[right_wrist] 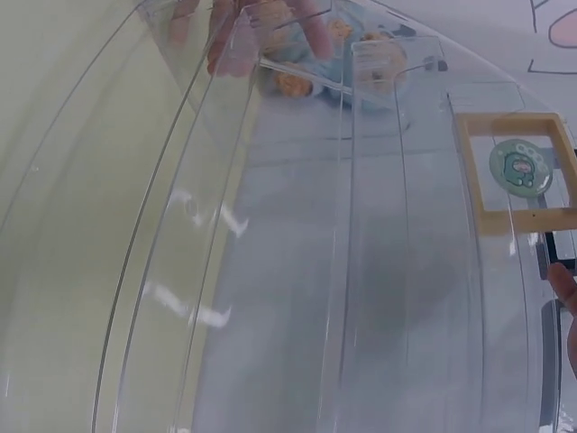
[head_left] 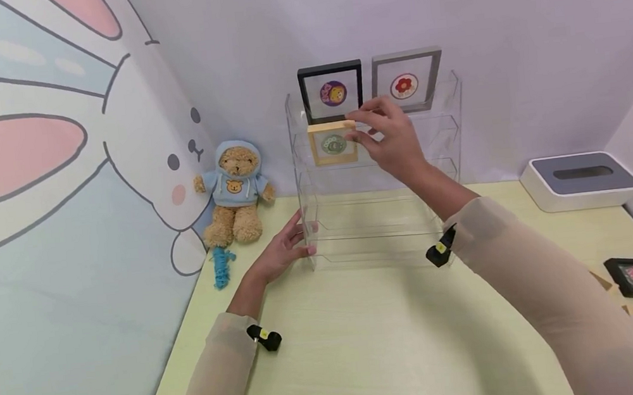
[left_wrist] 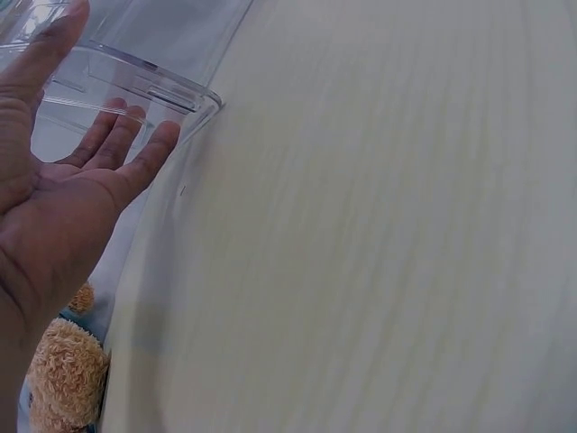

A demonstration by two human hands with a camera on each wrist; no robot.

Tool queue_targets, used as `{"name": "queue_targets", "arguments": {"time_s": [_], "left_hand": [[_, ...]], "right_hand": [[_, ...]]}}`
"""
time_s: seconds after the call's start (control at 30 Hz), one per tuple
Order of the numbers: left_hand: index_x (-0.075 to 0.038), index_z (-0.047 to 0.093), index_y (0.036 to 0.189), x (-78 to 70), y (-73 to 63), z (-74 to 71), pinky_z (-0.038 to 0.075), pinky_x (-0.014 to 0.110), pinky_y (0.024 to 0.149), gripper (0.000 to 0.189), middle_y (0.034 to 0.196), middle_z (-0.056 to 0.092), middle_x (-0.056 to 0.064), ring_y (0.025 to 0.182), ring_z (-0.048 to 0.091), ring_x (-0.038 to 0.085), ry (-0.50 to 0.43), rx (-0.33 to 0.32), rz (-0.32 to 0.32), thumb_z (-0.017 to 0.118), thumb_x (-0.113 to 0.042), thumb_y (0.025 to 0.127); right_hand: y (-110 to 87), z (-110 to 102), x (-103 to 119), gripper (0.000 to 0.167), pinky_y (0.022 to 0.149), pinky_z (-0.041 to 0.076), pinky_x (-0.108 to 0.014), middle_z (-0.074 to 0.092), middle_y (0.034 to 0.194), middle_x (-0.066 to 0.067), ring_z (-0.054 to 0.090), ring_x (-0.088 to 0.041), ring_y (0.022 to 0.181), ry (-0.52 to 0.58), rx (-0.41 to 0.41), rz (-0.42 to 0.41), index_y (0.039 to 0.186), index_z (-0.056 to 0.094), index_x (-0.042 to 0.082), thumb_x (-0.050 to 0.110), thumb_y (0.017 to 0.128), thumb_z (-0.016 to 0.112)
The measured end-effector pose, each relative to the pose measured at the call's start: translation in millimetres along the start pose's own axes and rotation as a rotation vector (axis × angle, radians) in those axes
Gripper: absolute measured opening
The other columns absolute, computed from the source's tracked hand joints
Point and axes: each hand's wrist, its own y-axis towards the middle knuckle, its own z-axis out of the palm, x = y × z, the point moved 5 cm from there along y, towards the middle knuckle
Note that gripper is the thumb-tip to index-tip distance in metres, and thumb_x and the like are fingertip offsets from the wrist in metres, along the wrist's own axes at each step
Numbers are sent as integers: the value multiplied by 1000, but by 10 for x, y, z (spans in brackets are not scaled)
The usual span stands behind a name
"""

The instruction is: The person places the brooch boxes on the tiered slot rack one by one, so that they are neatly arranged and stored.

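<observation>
A clear acrylic tiered rack (head_left: 378, 242) stands against the wall. On one of its upper tiers sits a small light-wood frame (head_left: 317, 146) with a green round badge (head_left: 333, 144); the right wrist view also shows this wooden frame (right_wrist: 478, 171). My right hand (head_left: 393, 139) is at the frame's right edge, thumb and forefinger parted; the right wrist view shows a gap between a fingertip (right_wrist: 561, 278) and the wood. Against the rack's lower left side rests my left hand (head_left: 278, 252), fingers fairly straight and spread in the left wrist view.
A black frame (head_left: 303, 90) and a grey frame (head_left: 377, 83) stand on the top tier. Left of the rack are a teddy bear (head_left: 234, 196) and a blue twisted item (head_left: 221, 269). A tissue box (head_left: 574, 198) and several frames, including a black one (head_left: 615, 270), lie right.
</observation>
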Motion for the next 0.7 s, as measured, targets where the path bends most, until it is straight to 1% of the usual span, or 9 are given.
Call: {"name": "queue_targets", "arguments": {"time_s": [0.13,0.17,0.27,0.37,0.5,0.57,0.6,0.63,0.7], "left_hand": [[-38,7,179,0,-6,-1,36,60,131,105,176,41,15,170,30,34,4,-2,2,76,-9,106],[-38,7,179,2,-7,-3,36,60,131,105,176,41,15,170,30,34,4,-3,1,76,-9,106],[-38,7,179,5,-6,-4,38,58,130,105,176,40,14,170,30,34,0,0,4,76,-8,106],[-39,9,179,8,-5,-6,42,51,129,104,177,40,14,169,31,34,-6,4,11,75,-8,106],[-40,11,179,6,-5,-7,47,39,125,103,177,41,15,169,33,35,-8,9,20,76,-8,106],[-39,10,179,3,-7,-7,47,37,124,103,176,41,15,168,33,35,-3,9,22,77,-9,105],[-39,10,179,1,-8,-6,47,38,124,104,177,41,15,169,32,35,-1,9,22,77,-10,105],[-38,10,179,0,-8,-5,46,40,125,104,177,41,15,169,32,35,1,10,23,77,-11,105],[-38,9,179,1,-11,-5,45,46,127,105,177,40,15,169,32,35,4,9,21,78,-12,105]], "right_hand": [[-64,-220,-44,36,86,66,-44,67,124,-24,71,-37,107,-28,-12,-49,127,82,3,19,96,88],[-82,-283,-54,37,86,66,-40,67,123,-24,71,-36,106,-37,-18,-65,127,82,2,19,95,89],[-152,-481,-85,41,86,61,-22,68,120,-24,71,-35,102,-48,-31,-102,127,81,1,17,91,92],[-248,-670,-116,44,86,50,-7,70,117,-23,70,-34,99,-46,-48,-116,127,82,1,10,86,95],[-414,-924,-151,51,88,46,-3,73,112,-23,69,-34,93,-52,-74,-129,124,83,2,0,76,99],[-508,-1060,-183,54,89,45,-3,73,111,-24,69,-28,91,-69,-77,-133,124,83,1,-4,72,100],[-561,-1129,-206,55,90,45,-3,74,111,-25,68,-22,91,-70,-82,-127,124,83,1,-4,71,100],[-616,-1200,-235,54,91,45,-3,74,112,-25,67,-14,93,-82,-77,-123,125,83,1,-2,73,100],[-735,-1339,-310,47,92,45,-4,74,114,-25,63,3,99,-107,-61,-109,126,82,1,13,83,97]]}}
